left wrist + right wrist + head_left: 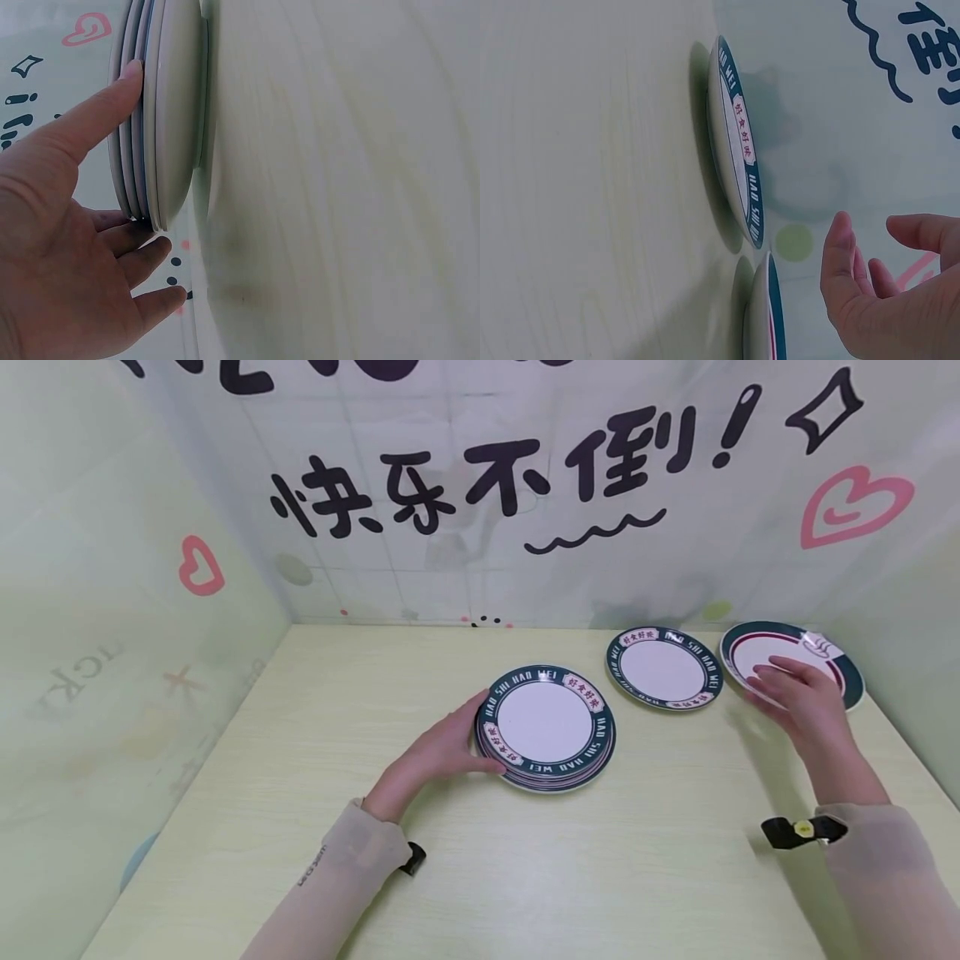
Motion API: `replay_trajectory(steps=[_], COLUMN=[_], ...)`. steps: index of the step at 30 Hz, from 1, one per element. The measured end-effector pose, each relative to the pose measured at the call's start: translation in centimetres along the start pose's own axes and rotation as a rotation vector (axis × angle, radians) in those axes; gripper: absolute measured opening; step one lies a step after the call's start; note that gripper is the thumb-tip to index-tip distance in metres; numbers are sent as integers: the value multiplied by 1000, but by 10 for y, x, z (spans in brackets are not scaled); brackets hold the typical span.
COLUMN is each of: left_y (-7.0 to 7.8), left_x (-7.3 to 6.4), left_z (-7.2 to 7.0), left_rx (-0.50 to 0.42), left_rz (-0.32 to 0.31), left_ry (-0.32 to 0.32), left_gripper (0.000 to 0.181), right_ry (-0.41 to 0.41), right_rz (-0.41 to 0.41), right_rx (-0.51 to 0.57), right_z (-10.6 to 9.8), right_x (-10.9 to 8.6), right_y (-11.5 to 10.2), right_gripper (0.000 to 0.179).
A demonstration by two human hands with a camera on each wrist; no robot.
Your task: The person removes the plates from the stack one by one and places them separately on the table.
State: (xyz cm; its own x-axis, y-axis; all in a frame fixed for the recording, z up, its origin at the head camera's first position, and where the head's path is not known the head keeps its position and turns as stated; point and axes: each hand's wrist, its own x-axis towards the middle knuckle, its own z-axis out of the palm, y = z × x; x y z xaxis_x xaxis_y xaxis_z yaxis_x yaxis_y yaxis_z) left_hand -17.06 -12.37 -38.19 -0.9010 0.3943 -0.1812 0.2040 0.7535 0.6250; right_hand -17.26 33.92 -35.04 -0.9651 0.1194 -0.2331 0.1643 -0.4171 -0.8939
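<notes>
Near the middle of the table, a stack of round plates [545,722] shows a white centre and a dark green lettered rim on top. My left hand [447,745] grips the stack's left side; in the left wrist view the thumb [112,105] lies against the layered rims [139,150] and the fingers reach round the edge. My right hand [810,706] hovers over a larger plate [765,647] at the back right, its fingers loosely bent with nothing between them. In the right wrist view this hand [889,296] stands apart from that plate's rim [774,315].
A single lettered plate [662,668] lies between the stack and the larger plate. Printed cloth walls [480,577] enclose the pale wooden table [360,685] at the back and both sides.
</notes>
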Motion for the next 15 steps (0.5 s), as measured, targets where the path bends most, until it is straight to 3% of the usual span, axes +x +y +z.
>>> replay_trajectory(steps=[6, 15], left_y=[0, -1], left_x=[0, 0], left_z=[0, 0], left_rx=[-1, 5], left_rz=[-3, -5], left_ry=[1, 5], left_gripper=[121, 121], right_ry=[-32, -53], right_rz=[-32, -29], right_rx=[38, -64], right_z=[5, 18], right_x=[-1, -5], right_y=[1, 1], right_gripper=[13, 24])
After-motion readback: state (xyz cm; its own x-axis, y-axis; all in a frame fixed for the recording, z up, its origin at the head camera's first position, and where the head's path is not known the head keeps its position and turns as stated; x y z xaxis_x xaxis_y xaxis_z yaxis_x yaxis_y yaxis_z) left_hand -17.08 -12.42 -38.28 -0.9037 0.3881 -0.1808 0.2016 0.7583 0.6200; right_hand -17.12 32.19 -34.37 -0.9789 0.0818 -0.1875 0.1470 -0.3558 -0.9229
